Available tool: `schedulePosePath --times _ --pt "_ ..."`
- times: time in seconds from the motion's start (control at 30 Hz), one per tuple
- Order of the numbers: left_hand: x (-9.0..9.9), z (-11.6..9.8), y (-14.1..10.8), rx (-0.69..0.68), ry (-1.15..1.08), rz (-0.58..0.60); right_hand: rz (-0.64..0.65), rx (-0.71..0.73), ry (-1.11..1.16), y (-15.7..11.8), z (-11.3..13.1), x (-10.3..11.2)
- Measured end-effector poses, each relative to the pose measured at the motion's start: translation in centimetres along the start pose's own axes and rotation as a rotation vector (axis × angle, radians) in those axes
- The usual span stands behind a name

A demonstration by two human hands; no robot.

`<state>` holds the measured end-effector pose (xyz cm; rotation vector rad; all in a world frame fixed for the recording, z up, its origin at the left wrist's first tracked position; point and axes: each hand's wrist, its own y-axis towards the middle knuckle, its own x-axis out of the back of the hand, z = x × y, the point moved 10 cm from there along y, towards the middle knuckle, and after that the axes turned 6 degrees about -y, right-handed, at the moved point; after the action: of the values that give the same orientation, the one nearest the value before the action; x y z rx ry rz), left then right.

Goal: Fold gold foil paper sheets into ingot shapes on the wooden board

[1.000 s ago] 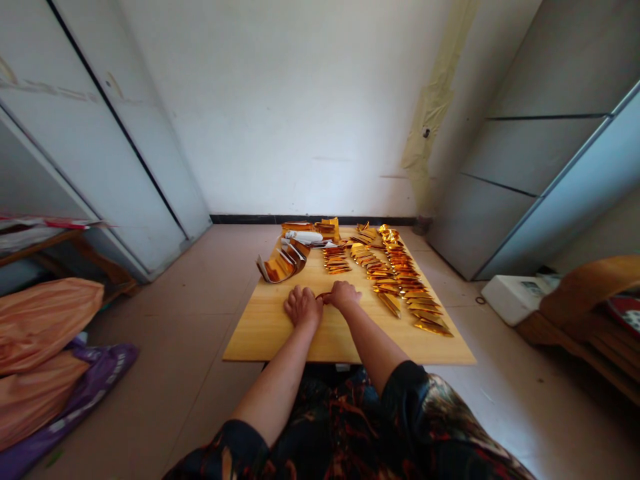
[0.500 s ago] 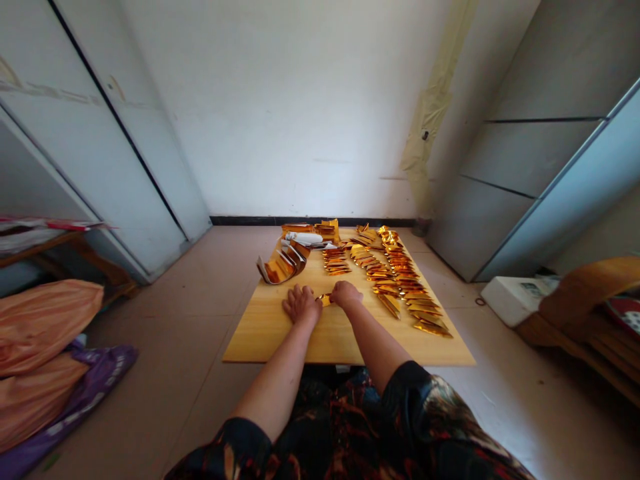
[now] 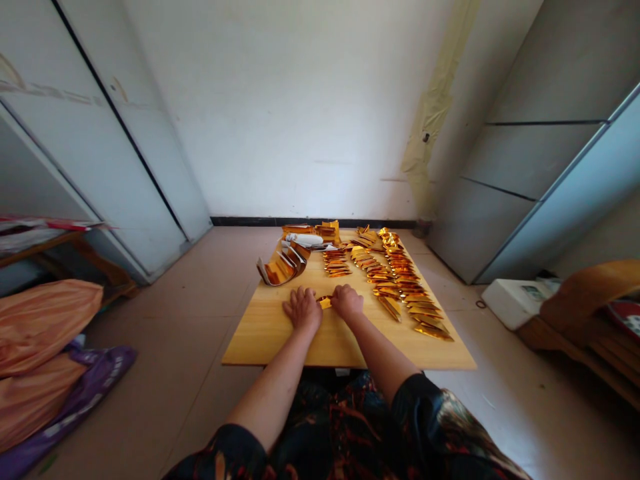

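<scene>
On the wooden board (image 3: 280, 333), a small piece of folded gold foil paper (image 3: 325, 303) lies between my two hands. My left hand (image 3: 303, 309) rests flat on the board with its fingers spread, its thumb side at the foil's left end. Curled fingers of my right hand (image 3: 347, 302) are closed on the right end of the foil, hiding that part. Just beyond my hands is a short row of folded gold foil pieces (image 3: 337, 264).
Longer rows of folded gold pieces (image 3: 411, 283) run down the board's right side. A curved stack of gold sheets (image 3: 283, 267) and a white roll-like item (image 3: 304, 239) are at the back left. Behind stands a white wall (image 3: 300, 133); orange bags (image 3: 47, 327) lie left.
My right hand has shifted slightly, its fingers now showing more over the foil's right end. The left hand stays nearly where it was, and the foil remains between them.
</scene>
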<state>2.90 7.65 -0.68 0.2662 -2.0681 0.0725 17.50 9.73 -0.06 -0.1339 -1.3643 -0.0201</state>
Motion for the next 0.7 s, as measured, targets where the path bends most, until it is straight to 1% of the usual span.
schedulePosePath --times 0.1,0.17,0.27,0.37,0.43,0.57,0.7 --pt "0.5 -0.8 -0.3 -0.085 -0.007 -0.049 -0.121 0.09 0.016 -0.6 0.1 0.5" --pt "0.8 -0.9 -0.4 -0.114 -0.015 -0.064 -0.177 0.152 0.032 -0.9 -0.1 0.6" --pt "1.0 -0.8 -0.4 -0.128 -0.009 -0.037 -0.257 0.232 0.06 -1.1 -0.6 1.0" --pt "1.1 -1.0 -0.5 -0.188 0.011 -0.022 -0.345 0.312 0.061 -1.5 -1.0 1.6" --pt "1.0 -1.2 -0.4 -0.214 0.022 -0.017 -0.381 0.354 0.04 -1.7 -1.0 1.9" --pt "0.5 -1.9 0.4 -0.237 0.026 -0.012 -0.423 0.379 -0.017 -1.4 -1.2 2.0" --pt "0.1 -3.1 1.7 -0.262 0.007 -0.024 -0.462 0.356 -0.056 -0.3 -1.9 2.4"
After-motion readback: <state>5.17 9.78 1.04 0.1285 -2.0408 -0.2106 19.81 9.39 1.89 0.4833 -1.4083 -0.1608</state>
